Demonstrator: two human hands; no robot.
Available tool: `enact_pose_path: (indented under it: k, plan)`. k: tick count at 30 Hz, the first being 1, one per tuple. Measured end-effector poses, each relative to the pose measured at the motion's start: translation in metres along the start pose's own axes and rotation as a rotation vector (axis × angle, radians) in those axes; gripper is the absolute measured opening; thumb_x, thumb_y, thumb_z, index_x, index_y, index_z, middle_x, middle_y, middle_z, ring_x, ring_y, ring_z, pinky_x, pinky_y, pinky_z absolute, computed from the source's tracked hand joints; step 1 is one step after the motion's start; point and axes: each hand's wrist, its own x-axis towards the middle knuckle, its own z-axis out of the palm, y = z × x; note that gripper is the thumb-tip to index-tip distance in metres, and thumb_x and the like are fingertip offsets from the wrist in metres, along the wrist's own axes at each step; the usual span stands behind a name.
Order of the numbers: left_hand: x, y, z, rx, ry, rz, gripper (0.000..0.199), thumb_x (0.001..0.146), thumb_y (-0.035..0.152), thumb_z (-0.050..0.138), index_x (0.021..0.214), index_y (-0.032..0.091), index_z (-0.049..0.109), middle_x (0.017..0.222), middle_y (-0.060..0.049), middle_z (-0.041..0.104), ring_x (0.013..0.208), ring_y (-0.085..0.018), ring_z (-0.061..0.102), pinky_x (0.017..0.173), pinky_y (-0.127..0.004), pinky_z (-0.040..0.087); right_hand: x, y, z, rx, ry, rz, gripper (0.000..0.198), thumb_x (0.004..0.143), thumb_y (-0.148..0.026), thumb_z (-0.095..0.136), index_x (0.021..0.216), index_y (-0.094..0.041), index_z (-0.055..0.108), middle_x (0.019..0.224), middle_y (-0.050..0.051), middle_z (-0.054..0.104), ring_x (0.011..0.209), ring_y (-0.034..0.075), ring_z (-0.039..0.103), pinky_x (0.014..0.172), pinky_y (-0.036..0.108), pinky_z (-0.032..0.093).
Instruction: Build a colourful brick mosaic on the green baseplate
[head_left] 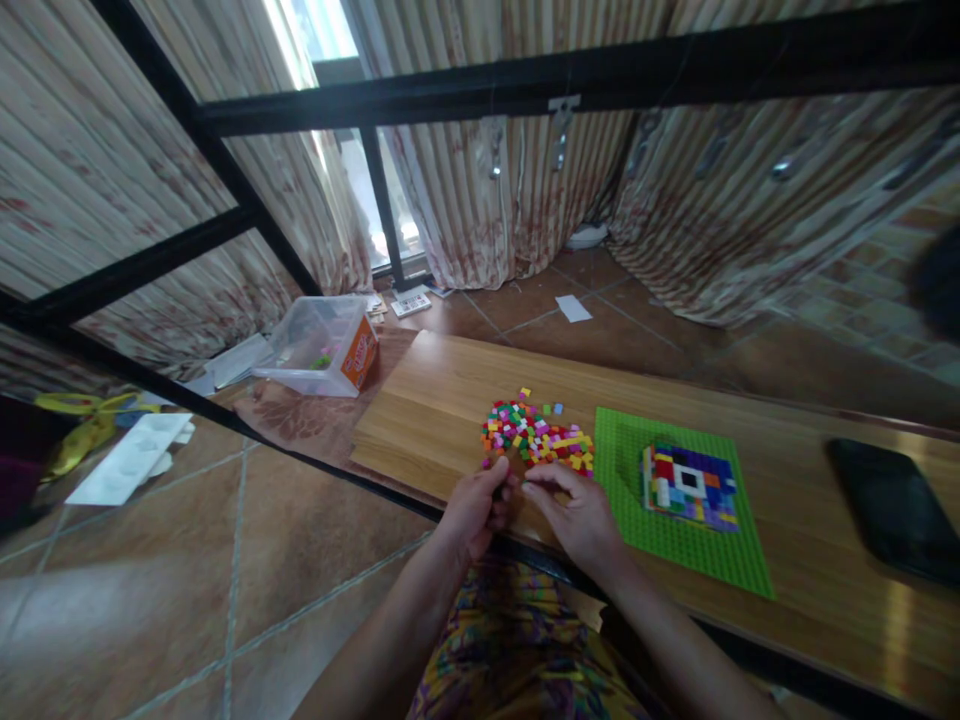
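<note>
A loose heap of small coloured building bricks lies on the wooden board in front of me. My left hand is closed at the near edge of the heap, fingers curled; whatever may be in it is too small to name. Just to its right, my right hand has thumb and forefinger pinched together, and I cannot make out anything between them. Right of the heap lies a green baseplate. On it stands a squarish multicoloured brick build with a white-framed dark square on top.
A clear plastic box with an orange label and a few bricks inside stands beyond the left end of the wooden board. A black phone lies at the right. Black metal bars cross behind the board, before striped curtains.
</note>
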Motion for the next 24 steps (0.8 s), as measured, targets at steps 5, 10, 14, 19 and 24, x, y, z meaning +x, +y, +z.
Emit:
enact_pose_path:
  k: [5,10,14,19,24]
  plan:
    - [0.007,-0.004,0.011,-0.095,0.026,0.007,0.049,0.072,0.061,0.066,0.068,0.013,0.056,0.051,0.005,0.044,0.04,-0.003,0.034,0.037,-0.015,0.016,-0.001,-0.015,0.005,-0.057,-0.035,-0.087,0.008,0.087,-0.027,0.059,0.084,-0.023,0.066,0.08,0.002,0.068,0.075,0.016,0.065,0.07,0.029,0.051]
    - [0.003,-0.005,0.007,-0.217,-0.024,-0.009,0.033,0.074,0.041,0.071,0.069,0.013,0.055,0.056,0.004,0.045,0.043,-0.003,0.039,0.037,-0.014,0.019,0.007,-0.021,0.011,-0.163,-0.078,-0.164,0.016,0.092,-0.026,0.052,0.086,-0.024,0.067,0.089,0.003,0.068,0.084,0.017,0.063,0.077,0.03,0.05]
    - [0.0,-0.001,0.002,-0.188,-0.01,-0.057,0.025,0.08,0.033,0.065,0.072,0.011,0.057,0.06,0.003,0.047,0.042,-0.001,0.035,0.036,-0.012,0.015,0.03,-0.001,0.007,-0.425,0.053,-0.118,0.02,0.093,-0.025,0.048,0.091,-0.022,0.068,0.096,0.007,0.067,0.093,0.021,0.06,0.085,0.036,0.046]
    - [-0.002,0.002,-0.001,-0.151,0.038,-0.038,0.021,0.081,0.03,0.062,0.073,0.011,0.058,0.06,0.003,0.046,0.041,0.0,0.033,0.036,-0.012,0.016,0.054,0.017,0.007,-0.716,-0.02,-0.12,0.02,0.087,-0.026,0.056,0.102,-0.02,0.069,0.102,0.009,0.062,0.099,0.025,0.054,0.091,0.039,0.04]
    - [-0.004,0.004,-0.003,-0.14,0.052,-0.026,0.015,0.08,0.025,0.059,0.076,0.011,0.06,0.061,0.003,0.047,0.041,-0.001,0.035,0.036,-0.013,0.017,0.051,0.014,0.011,-0.763,-0.045,-0.095,0.021,0.086,-0.025,0.056,0.102,-0.022,0.069,0.106,0.007,0.061,0.102,0.024,0.051,0.094,0.037,0.036]
